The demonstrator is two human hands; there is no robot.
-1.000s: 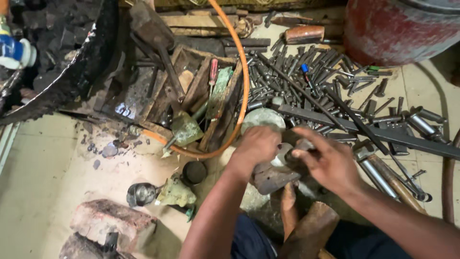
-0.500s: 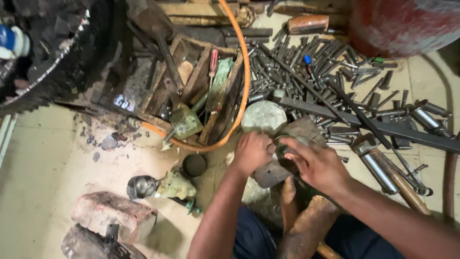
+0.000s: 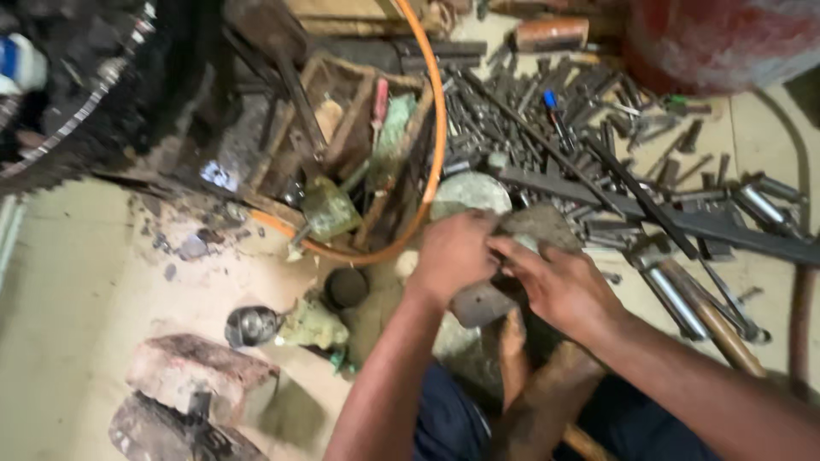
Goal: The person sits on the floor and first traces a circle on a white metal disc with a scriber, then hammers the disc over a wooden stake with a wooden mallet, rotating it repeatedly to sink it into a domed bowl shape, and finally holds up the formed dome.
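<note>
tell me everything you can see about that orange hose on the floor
The orange hose is a thin, smooth tube, rubber or plastic by its look. It enters at the top of the view, runs down beside the pile of metal tools, then curves left in a loop under a wooden tray of scrap, ending near the dusty floor. It lies slack over the clutter. Its lowest bend passes near the left hand; contact cannot be told.

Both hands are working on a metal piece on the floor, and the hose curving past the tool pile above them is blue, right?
Not quite. The hose is orange, not blue, as the head view shows. Both the left hand and right hand are indeed on the metal piece.
</note>
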